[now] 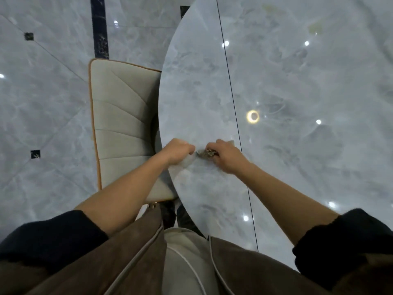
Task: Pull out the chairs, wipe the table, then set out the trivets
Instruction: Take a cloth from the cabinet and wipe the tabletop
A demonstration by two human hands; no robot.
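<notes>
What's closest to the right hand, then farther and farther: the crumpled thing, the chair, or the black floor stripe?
1. Crumpled thing: gripped under the right hand, on the table.
2. Chair: left of the table.
3. Black floor stripe: farthest, past the chair.

— What's carrying everything in front of you?
— A glossy grey marble-patterned table with a rounded edge and a thin dark seam running across it; ceiling lights reflect in its surface.
— And what lies on it?
— A small, crumpled, mottled object near the rounded edge; what it is, you cannot tell
</notes>
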